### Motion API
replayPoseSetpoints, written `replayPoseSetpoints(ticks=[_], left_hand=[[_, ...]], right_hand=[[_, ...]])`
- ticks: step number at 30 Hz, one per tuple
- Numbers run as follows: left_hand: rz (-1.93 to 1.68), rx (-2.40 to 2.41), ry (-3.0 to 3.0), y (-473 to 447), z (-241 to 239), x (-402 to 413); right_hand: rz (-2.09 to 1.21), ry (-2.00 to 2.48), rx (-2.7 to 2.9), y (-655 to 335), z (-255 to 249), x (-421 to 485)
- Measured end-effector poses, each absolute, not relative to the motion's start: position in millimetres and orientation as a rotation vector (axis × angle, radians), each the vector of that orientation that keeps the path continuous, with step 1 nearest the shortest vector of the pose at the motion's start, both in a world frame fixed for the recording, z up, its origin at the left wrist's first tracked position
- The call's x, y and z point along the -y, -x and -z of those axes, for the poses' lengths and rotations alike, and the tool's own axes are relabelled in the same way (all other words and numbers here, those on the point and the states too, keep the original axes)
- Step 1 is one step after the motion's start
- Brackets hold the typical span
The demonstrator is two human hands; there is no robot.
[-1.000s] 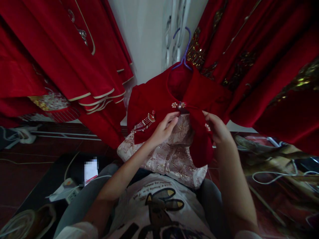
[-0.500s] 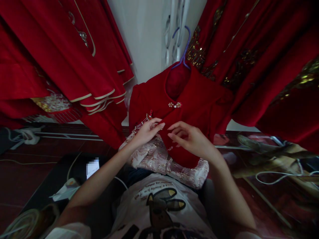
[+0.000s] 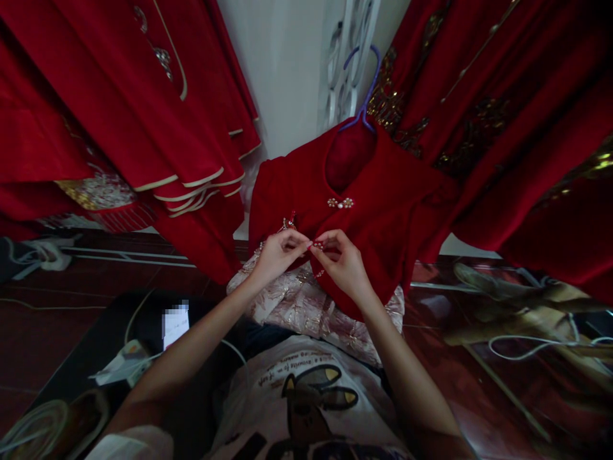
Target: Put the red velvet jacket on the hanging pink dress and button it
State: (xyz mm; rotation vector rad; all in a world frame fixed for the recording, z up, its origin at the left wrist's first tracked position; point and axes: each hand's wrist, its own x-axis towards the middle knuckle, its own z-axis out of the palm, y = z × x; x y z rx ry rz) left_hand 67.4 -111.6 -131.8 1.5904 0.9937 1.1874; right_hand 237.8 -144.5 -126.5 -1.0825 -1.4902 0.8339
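A red velvet jacket [image 3: 383, 198] hangs in front of me on a purple hanger [image 3: 363, 89], over a pale pink embroidered skirt [image 3: 306, 306]. One pearl clasp [image 3: 340, 203] sits closed just below the collar. Lower on the front flap, my left hand [image 3: 278, 255] and my right hand [image 3: 341, 262] meet, the fingers of both pinched on a second small pearl fastening [image 3: 316, 245]. A beaded tassel ornament [image 3: 289, 223] shows just above my left hand.
Red garments with gold trim [image 3: 143, 115] hang at the left, and red garments with gold embroidery [image 3: 502, 108] at the right. White cables [image 3: 531, 345] lie on the dark floor at the right. A white power strip [image 3: 122, 367] and a paper lie at the lower left.
The right front flap, held open a second ago, is folded shut over the skirt. Both hands came together at the middle and now pinch the lower fastening.
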Motion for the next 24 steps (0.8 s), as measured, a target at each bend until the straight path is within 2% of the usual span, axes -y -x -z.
replayPoseSetpoints(ticks=[4,11,19,24], left_hand=[[-1.5,-1.236,-1.769,-57,136,91],[-1.374,-1.057,-1.488,-50,137,68],[-1.354,-0.973,-1.34,-52,140,62],[-1.334,-0.94,-1.385,-51,139,64]], right_hand=[[-0.887,1.055,1.469,-238,125,144],[-0.958,0.923,1.49,-236,123,132],[-0.622,1.025,1.635,-225,122,96],[-0.564,1.06,1.723,-227,119,91]])
